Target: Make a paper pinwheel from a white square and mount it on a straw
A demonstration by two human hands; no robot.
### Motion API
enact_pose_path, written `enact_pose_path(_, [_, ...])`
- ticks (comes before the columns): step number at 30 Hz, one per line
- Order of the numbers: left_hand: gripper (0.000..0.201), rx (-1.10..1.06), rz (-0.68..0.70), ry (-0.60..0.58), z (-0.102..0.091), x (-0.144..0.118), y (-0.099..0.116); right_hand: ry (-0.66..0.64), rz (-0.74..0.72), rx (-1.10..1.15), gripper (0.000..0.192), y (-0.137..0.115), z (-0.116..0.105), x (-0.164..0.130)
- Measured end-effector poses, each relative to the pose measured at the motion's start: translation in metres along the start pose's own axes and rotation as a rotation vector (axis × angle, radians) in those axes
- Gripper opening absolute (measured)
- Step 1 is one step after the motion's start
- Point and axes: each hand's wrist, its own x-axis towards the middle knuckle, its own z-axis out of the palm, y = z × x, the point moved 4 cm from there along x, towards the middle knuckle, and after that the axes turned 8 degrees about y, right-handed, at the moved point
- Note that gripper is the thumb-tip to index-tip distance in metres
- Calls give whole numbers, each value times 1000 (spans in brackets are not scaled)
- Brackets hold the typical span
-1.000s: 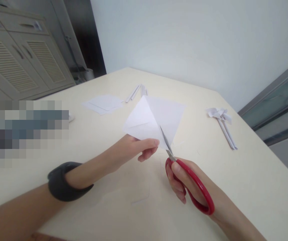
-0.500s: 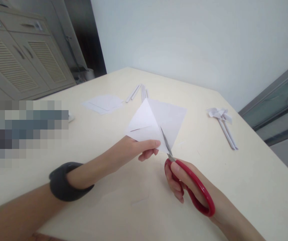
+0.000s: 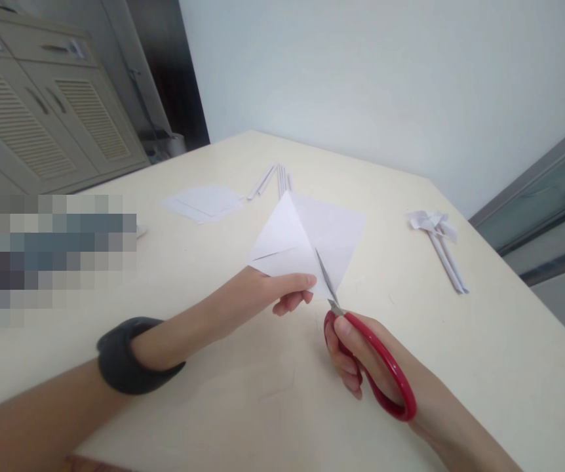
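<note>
A: State the condition of the left hand [image 3: 269, 286].
B: Closed in a pinch on the square paper [image 3: 285, 226]. The thumb lies on top, near the lower edge; the other fingers curl below. A dark wristband [image 3: 130, 360] encircles that arm.

A: Where is the paper located?
B: Above the surface [image 3: 223, 413], in front of the person. A crease divides it into a brighter and a duller half. A slit runs inward from near its left corner.

A: And the right hand [image 3: 358, 344]?
B: Closed around the red handles of the scissors [image 3: 387, 354]. One blade shows over the paper at its near corner, pointing along the crease. The other is mostly hidden, so the blade opening cannot be told.

A: List the remaining items.
B: Loose sheets [image 3: 198, 202] overlap at the far left. Paper rolls [image 3: 263, 182] lie behind the held paper. A pinwheel [image 3: 428, 221] rests at the right, its paper sticks [image 3: 443, 259] extending toward the person
</note>
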Motion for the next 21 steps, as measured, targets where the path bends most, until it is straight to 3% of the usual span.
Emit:
enact_pose_path(14, [47, 25, -93, 1, 1, 0, 0, -13, 25, -37, 41, -2, -1, -1])
enact_pose_path(21, [49, 10, -81, 22, 1, -2, 1, -10, 76, 103, 42, 3, 1, -3])
